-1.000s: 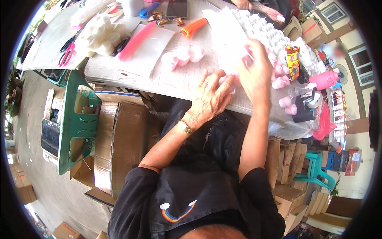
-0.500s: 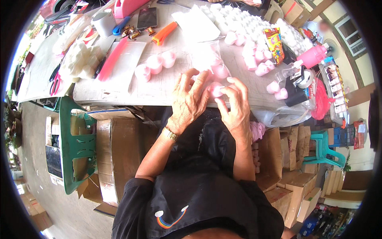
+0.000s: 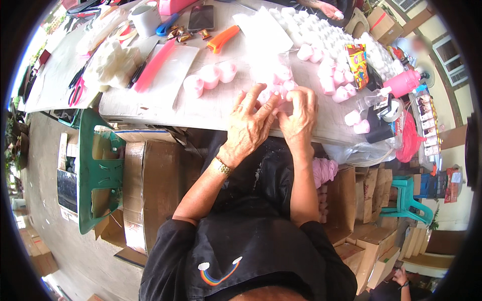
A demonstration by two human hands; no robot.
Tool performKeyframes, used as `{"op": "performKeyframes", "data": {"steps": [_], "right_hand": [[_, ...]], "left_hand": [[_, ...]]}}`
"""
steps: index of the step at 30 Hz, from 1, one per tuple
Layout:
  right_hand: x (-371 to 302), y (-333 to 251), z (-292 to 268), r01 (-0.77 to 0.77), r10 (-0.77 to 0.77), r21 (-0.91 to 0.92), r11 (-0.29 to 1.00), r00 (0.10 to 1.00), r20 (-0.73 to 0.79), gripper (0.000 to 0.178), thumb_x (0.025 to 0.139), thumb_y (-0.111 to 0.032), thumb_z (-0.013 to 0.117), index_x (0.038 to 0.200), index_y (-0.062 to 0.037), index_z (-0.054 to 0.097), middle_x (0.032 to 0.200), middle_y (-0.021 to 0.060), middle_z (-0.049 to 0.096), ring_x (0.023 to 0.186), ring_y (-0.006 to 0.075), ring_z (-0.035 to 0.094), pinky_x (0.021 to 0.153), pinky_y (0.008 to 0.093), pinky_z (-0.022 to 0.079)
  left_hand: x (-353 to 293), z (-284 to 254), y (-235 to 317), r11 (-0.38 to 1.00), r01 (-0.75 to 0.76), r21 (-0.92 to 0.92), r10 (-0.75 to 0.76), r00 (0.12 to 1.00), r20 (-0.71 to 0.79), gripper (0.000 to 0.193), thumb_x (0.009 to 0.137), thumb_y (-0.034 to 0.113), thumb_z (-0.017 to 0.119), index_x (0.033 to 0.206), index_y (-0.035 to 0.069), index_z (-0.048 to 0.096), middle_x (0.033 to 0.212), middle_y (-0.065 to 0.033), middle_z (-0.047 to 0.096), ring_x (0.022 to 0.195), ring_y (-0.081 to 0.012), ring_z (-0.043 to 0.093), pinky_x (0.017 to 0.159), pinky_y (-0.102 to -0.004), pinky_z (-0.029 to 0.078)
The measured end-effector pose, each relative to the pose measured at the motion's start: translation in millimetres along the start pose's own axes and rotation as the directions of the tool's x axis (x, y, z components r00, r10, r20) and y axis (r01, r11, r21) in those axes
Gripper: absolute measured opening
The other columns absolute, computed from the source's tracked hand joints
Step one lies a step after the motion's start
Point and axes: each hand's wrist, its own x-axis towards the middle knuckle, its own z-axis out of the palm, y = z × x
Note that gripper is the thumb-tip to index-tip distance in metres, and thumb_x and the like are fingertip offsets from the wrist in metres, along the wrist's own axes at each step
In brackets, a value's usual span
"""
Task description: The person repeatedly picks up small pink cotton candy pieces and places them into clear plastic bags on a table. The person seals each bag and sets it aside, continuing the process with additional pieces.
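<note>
Both my hands meet at the table's near edge around a clear plastic bag point(image 3: 277, 61) with small rounded pink pieces point(image 3: 282, 74) in it. The fingers of my left hand point(image 3: 251, 118) bend over the bag's near end, on its left side. My right hand point(image 3: 299, 114) pinches at the same end, thumb and fingertips close together. Some pink shows between the hands, but the fingertips partly hide it. Left of the bag lies a short row of pink pieces point(image 3: 210, 76). More pink pieces point(image 3: 329, 80) are grouped to the right.
An orange cutter point(image 3: 222, 39), a phone point(image 3: 201, 18), wrapped candies point(image 3: 179, 34) and a white mug point(image 3: 145, 21) lie farther back. Many white pieces point(image 3: 321, 31) cover the far right. Another person's hand point(image 3: 329, 10) is beyond them. Cardboard boxes point(image 3: 153, 195) stand below the table.
My hands have drawn closer together at the bag's near end. The pink piece between them, plainly visible before, is now mostly covered. The whole view has shifted slightly.
</note>
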Motion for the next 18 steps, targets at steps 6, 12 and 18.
{"op": "performKeyframes", "data": {"steps": [6,12,18], "right_hand": [[28.9,2.6,-69.5,-0.007,-0.040,0.136,0.991,0.939,0.341,0.034,0.074,-0.004,0.076,0.106,-0.0065,0.067,0.124,0.0141,0.058,0.118,0.0346,0.056,0.098,0.0448,0.047],[91.0,-33.2,4.5,0.193,-0.353,0.375,0.906,0.836,0.421,0.040,0.083,0.002,0.059,0.123,0.0001,0.060,0.125,0.0180,0.059,0.115,0.0347,0.060,0.099,0.0370,0.047],[99.8,-53.2,60.0,0.211,-0.245,0.125,0.969,0.799,0.549,0.038,0.081,-0.008,0.066,0.118,-0.0024,0.059,0.105,0.0187,0.064,0.095,0.0379,0.065,0.085,0.0447,0.052]], "left_hand": [[-7.7,9.3,-3.4,0.999,0.001,0.034,0.000,1.000,-0.026,0.065,0.077,0.011,0.074,0.138,0.016,0.056,0.135,-0.0144,0.053,0.085,-0.0187,0.067,0.106,-0.0482,0.044],[-13.3,13.5,-11.4,0.996,-0.041,0.080,0.045,0.998,-0.042,0.049,0.081,0.012,0.067,0.129,0.009,0.058,0.124,-0.0181,0.057,0.105,-0.0311,0.062,0.107,-0.0517,0.040],[-15.2,14.7,-16.6,0.998,-0.059,-0.015,0.058,0.994,-0.088,0.034,0.080,0.010,0.067,0.113,0.003,0.063,0.109,-0.0210,0.058,0.103,-0.0388,0.058,0.095,-0.0501,0.047]]}}
